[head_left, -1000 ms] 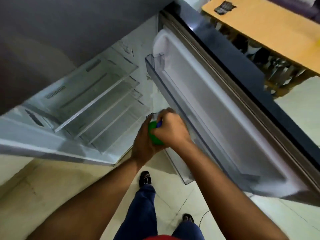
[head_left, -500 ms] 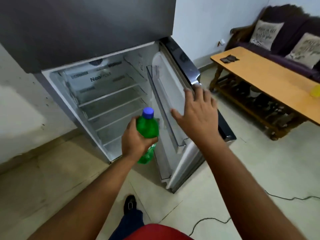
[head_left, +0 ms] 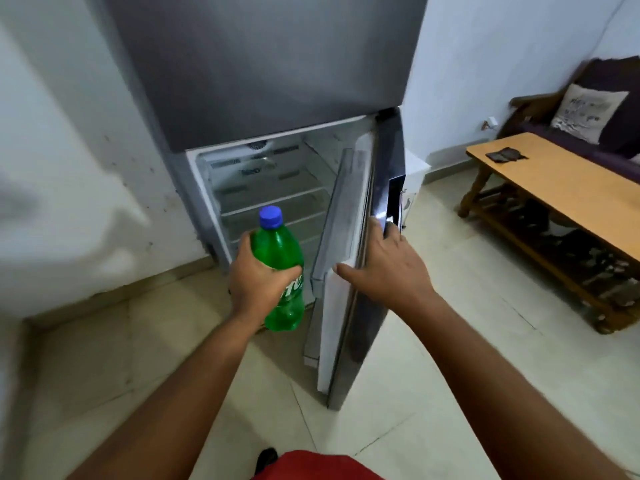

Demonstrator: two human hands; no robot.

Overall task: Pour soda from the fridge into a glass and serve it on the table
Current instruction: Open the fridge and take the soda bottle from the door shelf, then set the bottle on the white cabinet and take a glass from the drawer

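Green soda bottle (head_left: 278, 268) out, clamped in left grip (head_left: 258, 278). Right grip (head_left: 384, 268), fingers spread, flat on fridge door (head_left: 346, 237). Closing, pouring, serving on tabletop (head_left: 561, 181) all left.

home living room: grey fridge (head_left: 270, 81) at 12 o'clock against white wall, wooden counter (head_left: 561, 188) at 3 o'clock, dark sofa (head_left: 609, 98) with cushion (head_left: 588, 112) behind, tiled floor (head_left: 433, 358).

green bottle (head_left: 282, 268) label, white letters (partly hidden)
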